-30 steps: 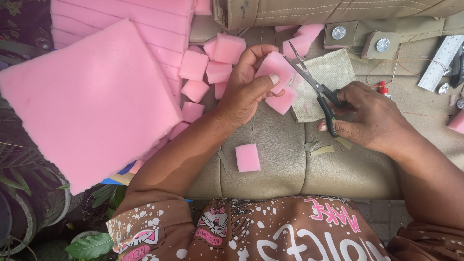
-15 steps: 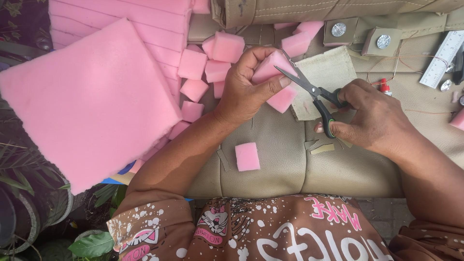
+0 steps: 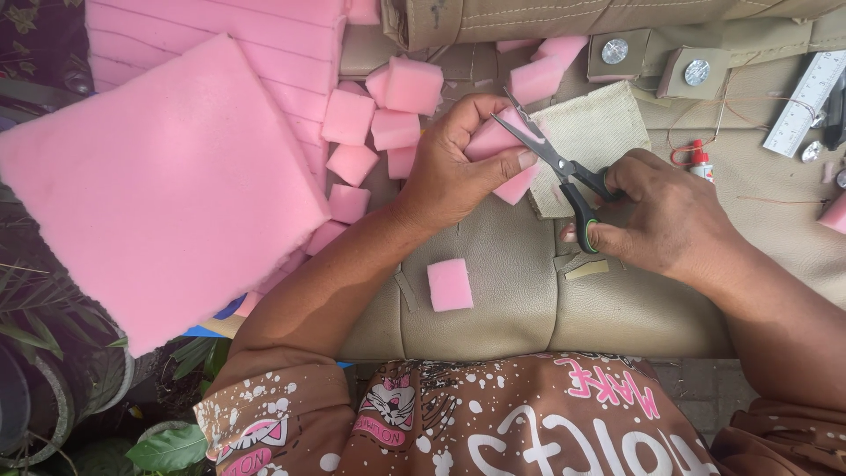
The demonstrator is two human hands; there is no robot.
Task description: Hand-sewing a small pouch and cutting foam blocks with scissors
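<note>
Left hand [image 3: 458, 167] clamped around a pink foam piece [image 3: 511, 167], thumb on top, fingers curled under; piece held just above the tan cushion [image 3: 511, 300], centre of the head view. Foam piece's long axis runs diagonally, upper left to lower right; lower corner pokes out below the thumb. Soft, spongy, matte, roughly blocky.

Right hand [image 3: 656, 211] closed on the scissors [image 3: 555, 167], fingers through the black handles with a green inlay. Blades metal, slightly parted, pointing up-left, tips past the top edge of the foam piece. Scissors' long axis diagonal, handles lower right, tips upper left.

Single small foam square [image 3: 449, 284] lies flat on the cushion, near the left forearm. Heap of foam cubes [image 3: 379, 123] left of the left hand, rough-cut edges. Big foam sheet [image 3: 167, 176], thick, flat, far left, overlapping a stack of more. Beige fabric patch [image 3: 595, 132] under the scissors, woven texture. Two fabric squares with metal discs [image 3: 656, 60] top right. Ruler [image 3: 806, 101] at right edge, slanted. Small glue tube [image 3: 701, 161], red cap, beside the right hand.
</note>
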